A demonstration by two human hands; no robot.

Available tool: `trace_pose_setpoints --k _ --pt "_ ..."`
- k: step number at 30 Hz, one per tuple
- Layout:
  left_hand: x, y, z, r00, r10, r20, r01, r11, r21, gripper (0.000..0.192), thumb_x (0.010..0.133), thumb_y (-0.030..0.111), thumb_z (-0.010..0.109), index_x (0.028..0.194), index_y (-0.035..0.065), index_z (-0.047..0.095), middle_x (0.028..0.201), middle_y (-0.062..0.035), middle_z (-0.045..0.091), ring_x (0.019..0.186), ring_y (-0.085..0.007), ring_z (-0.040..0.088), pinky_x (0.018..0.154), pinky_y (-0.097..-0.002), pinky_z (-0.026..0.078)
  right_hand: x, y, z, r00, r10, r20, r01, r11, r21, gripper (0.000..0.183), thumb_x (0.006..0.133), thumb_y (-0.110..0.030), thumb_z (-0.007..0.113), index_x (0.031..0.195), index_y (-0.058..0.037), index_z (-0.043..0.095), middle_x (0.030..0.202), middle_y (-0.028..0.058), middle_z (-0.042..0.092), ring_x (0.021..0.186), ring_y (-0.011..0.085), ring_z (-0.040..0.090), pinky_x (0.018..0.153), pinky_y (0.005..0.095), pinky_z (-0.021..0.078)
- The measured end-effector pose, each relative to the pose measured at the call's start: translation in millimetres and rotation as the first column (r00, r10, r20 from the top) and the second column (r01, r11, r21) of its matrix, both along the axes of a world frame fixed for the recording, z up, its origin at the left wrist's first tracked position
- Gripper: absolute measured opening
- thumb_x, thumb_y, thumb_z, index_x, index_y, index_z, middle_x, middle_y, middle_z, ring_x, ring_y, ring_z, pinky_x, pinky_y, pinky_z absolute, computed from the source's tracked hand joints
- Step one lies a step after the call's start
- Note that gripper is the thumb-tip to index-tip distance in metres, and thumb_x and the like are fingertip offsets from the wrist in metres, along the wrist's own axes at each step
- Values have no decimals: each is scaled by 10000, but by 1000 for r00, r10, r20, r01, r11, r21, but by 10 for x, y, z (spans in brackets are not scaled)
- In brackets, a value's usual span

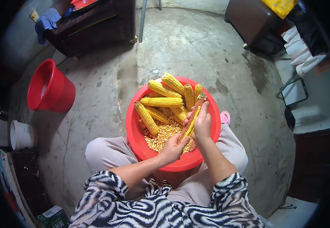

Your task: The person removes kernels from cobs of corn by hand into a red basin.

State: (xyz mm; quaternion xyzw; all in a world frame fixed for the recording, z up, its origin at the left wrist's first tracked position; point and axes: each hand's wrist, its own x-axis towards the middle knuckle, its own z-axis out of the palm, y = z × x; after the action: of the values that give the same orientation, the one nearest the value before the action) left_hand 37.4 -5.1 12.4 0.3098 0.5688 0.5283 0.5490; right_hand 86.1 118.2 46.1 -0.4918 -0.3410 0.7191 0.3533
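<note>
A partly shelled corn cob [193,122] is held at a slant over the right side of a red plastic basin [130,119]. My left hand [173,147] grips its lower end, thumb on the kernels. Around its upper part my right hand [202,124] is closed. Some rows of yellow kernels remain on the cob; much of the visible side is bare and reddish. Several full yellow ears of corn [161,101] lie in the basin's back and left, above loose kernels [162,136]. Another bare cob shows partly beneath my hands.
The basin sits between my knees. A red bucket [65,94] and a white bucket [23,135] stand at the left on the concrete floor [96,85]. Dark sofas [96,25] are at the back left and right. A green box [53,218] is at the lower left.
</note>
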Motion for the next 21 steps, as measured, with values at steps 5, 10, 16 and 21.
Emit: trace_pose_setpoints --k 5,10,16,21 --pt "-32 -33 80 948 -13 318 43 995 -86 296 926 365 399 820 89 421 523 -12 426 353 -111 409 315 -237 340 -9 4 2 985 117 130 -138 976 170 492 929 -464 268 850 -7 431 574 85 497 423 166 513 400 267 442" --pt "-86 -75 115 899 -35 436 103 986 -132 361 916 441 366 797 102 402 522 -43 436 346 -134 408 307 -236 334 -8 -24 -38 982 157 106 -177 958 225 438 941 -412 283 849 -12 437 577 85 506 423 165 525 401 266 459" --pt "-154 -80 247 569 49 821 195 962 -193 387 907 465 367 847 88 434 517 -48 434 356 -134 423 315 -244 343 97 62 -307 949 117 293 -249 849 466 389 954 -351 280 858 -14 449 608 83 525 478 160 552 445 266 467" --pt "-65 -53 36 895 82 439 -1 983 -182 345 913 411 406 902 71 464 529 -20 444 370 -108 401 350 -229 344 -12 -64 -66 985 105 -138 -97 993 69 422 948 -384 286 945 -9 479 696 123 581 533 204 575 503 296 492"
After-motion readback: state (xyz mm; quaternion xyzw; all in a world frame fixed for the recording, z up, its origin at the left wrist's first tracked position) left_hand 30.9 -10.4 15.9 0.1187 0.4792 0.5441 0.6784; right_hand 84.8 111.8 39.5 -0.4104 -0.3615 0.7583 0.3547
